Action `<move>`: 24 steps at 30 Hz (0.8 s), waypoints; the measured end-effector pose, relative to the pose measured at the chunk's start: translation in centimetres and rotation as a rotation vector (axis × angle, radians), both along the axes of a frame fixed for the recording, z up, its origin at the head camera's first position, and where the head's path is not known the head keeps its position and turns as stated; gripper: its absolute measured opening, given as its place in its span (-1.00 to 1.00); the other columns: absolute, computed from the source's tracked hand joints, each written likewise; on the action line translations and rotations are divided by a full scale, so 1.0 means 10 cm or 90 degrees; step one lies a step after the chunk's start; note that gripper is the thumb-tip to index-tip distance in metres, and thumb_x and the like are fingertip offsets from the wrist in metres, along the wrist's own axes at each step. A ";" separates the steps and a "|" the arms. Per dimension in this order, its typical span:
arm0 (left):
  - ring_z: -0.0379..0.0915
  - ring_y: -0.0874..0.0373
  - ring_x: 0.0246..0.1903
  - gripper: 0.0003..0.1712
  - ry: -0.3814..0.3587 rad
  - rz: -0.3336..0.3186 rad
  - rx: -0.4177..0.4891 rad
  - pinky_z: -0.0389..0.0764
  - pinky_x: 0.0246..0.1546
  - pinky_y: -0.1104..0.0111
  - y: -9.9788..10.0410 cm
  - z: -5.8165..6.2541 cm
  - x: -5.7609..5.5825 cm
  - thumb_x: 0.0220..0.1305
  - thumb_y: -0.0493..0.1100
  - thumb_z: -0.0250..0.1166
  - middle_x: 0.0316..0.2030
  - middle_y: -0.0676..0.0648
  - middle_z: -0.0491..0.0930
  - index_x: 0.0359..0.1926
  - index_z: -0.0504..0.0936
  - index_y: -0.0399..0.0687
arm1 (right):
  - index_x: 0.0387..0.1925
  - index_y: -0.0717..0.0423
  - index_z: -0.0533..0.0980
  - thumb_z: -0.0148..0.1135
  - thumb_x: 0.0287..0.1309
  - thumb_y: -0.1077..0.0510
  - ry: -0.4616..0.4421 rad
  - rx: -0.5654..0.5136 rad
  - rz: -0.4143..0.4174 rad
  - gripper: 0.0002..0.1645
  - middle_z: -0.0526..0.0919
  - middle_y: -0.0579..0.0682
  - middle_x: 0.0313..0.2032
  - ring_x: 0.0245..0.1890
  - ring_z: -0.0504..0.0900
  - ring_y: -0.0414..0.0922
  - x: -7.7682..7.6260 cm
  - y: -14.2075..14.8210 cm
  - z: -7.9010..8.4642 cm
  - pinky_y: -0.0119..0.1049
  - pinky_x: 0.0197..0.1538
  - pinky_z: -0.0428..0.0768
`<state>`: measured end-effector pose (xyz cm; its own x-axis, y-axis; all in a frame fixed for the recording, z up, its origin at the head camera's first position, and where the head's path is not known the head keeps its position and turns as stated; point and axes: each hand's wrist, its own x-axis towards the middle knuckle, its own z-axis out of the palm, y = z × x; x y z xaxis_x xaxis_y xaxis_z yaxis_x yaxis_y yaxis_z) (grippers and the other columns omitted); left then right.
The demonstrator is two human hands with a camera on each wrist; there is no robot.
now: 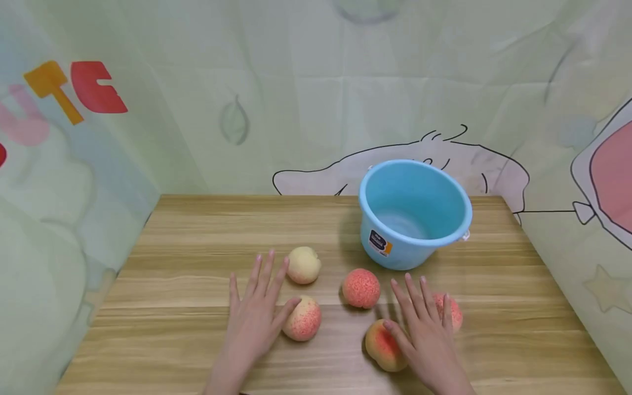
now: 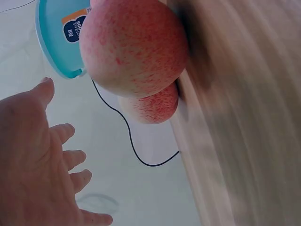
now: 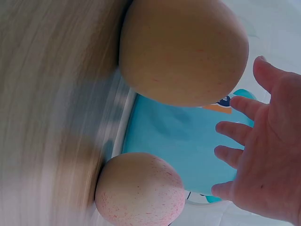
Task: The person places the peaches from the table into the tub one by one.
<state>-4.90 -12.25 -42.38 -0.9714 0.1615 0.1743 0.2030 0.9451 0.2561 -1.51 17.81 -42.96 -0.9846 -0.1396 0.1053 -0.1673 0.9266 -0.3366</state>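
Note:
My left hand hovers with spread fingers left of two peaches: a pale cream peach and a cream-and-red peach. In the left wrist view the near peach stands apart from that hand's palm. My right hand, fingers also spread, is above a yellow-orange peach and partly covers a pink-red peach. The right wrist view shows a gap between the right hand and the large peach. Another red speckled peach lies between the hands. Neither hand holds anything.
A light blue bucket with a label stands upright at the back right of the wooden table. Behind the table hangs a pale printed cloth, and its sides also carry cartoon prints.

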 end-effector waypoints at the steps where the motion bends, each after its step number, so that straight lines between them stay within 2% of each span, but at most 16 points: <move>1: -0.29 -0.08 0.52 -0.16 0.002 -0.002 0.002 -0.28 0.39 -0.31 0.00 0.02 -0.01 0.32 0.29 0.03 0.54 -0.04 -0.16 0.51 -0.03 0.23 | 0.50 -0.29 -0.03 -0.01 0.32 -0.25 -0.002 -0.001 0.000 -0.19 -0.11 -0.05 0.54 0.55 -0.26 0.04 0.00 0.00 0.00 0.20 0.47 -0.47; 7: -0.22 -0.09 0.51 -0.15 0.027 -0.022 0.009 -0.23 0.39 -0.31 0.00 0.10 -0.06 0.30 0.27 0.08 0.54 -0.04 -0.14 0.51 -0.01 0.23 | 0.50 -0.27 -0.01 0.00 0.31 -0.25 0.007 -0.004 0.003 -0.19 -0.09 -0.05 0.54 0.54 -0.21 0.08 0.03 -0.01 -0.01 0.18 0.48 -0.49; 14: -0.32 0.00 0.53 -0.17 0.008 -0.046 0.028 -0.24 0.41 -0.28 0.01 0.20 -0.11 0.34 0.32 -0.02 0.54 0.04 -0.22 0.52 -0.11 0.32 | 0.49 -0.24 0.02 0.03 0.30 -0.22 0.024 -0.002 0.004 -0.19 -0.03 -0.01 0.53 0.54 -0.20 0.05 0.06 0.00 -0.01 0.18 0.48 -0.46; 24: -0.27 -0.03 0.53 -0.19 -0.009 -0.085 0.081 -0.15 0.40 -0.28 0.09 0.29 -0.25 0.38 0.25 -0.01 0.54 0.00 -0.18 0.52 -0.10 0.26 | 0.49 -0.24 0.03 0.08 0.28 -0.19 0.053 0.003 0.016 -0.17 0.06 0.04 0.50 0.55 -0.24 -0.03 0.08 0.01 -0.02 0.06 0.51 -0.49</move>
